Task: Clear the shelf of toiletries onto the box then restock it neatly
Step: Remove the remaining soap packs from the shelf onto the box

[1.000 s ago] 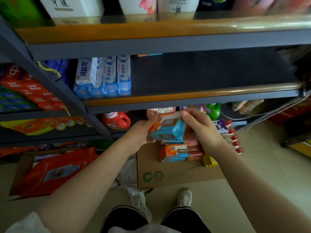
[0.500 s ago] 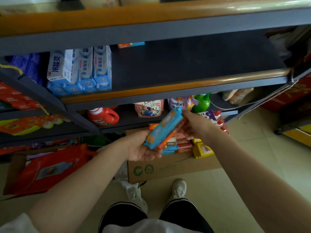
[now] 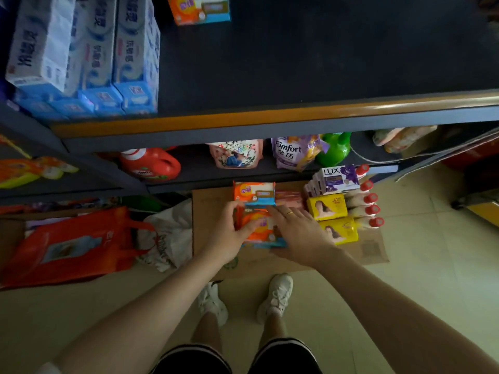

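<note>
On the cardboard box (image 3: 210, 211) on the floor lies an orange-and-blue soap pack (image 3: 258, 230). My left hand (image 3: 229, 233) grips its left edge and my right hand (image 3: 299, 233) lies flat over its right side. Another orange soap pack (image 3: 253, 193) sits just behind it. Purple LUX boxes (image 3: 337, 179), yellow soap boxes (image 3: 328, 206) and red-capped bottles (image 3: 364, 209) rest on the box's right part. On the dark shelf (image 3: 297, 63) stand blue toothpaste boxes (image 3: 108, 63) at the left and one orange soap pack (image 3: 198, 8) at the back.
Below the shelf stand a red detergent jug (image 3: 151, 164), a Comfort pouch (image 3: 293, 152), a pink pouch (image 3: 236, 153) and a green bottle (image 3: 333, 147). A red bag (image 3: 67, 244) and a white plastic bag (image 3: 167, 236) lie on the floor at the left. My shoes (image 3: 275, 295) are near the box.
The view tilted downward. Both hands lowered the orange-and-blue soap pack from in front of the lower shelf down onto the stack on the cardboard box.
</note>
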Available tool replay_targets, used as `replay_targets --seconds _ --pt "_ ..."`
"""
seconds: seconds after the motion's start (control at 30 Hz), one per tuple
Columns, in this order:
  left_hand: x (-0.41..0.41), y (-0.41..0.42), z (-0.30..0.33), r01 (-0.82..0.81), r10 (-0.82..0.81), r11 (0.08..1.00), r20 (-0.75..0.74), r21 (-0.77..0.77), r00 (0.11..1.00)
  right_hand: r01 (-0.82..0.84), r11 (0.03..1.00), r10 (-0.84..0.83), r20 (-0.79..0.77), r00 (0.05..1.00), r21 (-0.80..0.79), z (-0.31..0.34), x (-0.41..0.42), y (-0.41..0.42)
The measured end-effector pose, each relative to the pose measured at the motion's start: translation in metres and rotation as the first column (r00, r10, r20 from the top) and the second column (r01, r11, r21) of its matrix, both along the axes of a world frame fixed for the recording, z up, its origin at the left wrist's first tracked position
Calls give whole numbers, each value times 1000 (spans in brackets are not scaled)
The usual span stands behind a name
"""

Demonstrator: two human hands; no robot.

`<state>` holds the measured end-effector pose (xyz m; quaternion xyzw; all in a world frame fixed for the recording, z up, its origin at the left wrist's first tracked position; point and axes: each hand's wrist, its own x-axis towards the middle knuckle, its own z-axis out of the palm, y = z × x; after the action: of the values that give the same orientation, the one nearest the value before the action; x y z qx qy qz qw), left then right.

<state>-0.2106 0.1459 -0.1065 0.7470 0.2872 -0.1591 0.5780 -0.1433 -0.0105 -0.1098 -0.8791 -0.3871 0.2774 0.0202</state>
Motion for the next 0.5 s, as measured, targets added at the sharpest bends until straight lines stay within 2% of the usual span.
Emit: replay_targets --seconds 0.1,0.23,0.37,0.5 --pt "-1 0 -13 -40 40 995 10 93 999 67 998 -67 47 997 -18 -26 6 10" --pt "1 23 -23 -30 23 965 30 261 999 64 994 -53 121 991 -89 -68 12 24" --pt "-2 60 -27 -62 44 959 72 275 996 88 988 -78 83 994 -125 -104 13 35" --pt "-2 86 -22 -99 74 957 103 271 992 111 989 -101 106 989 -94 -120 10 43"
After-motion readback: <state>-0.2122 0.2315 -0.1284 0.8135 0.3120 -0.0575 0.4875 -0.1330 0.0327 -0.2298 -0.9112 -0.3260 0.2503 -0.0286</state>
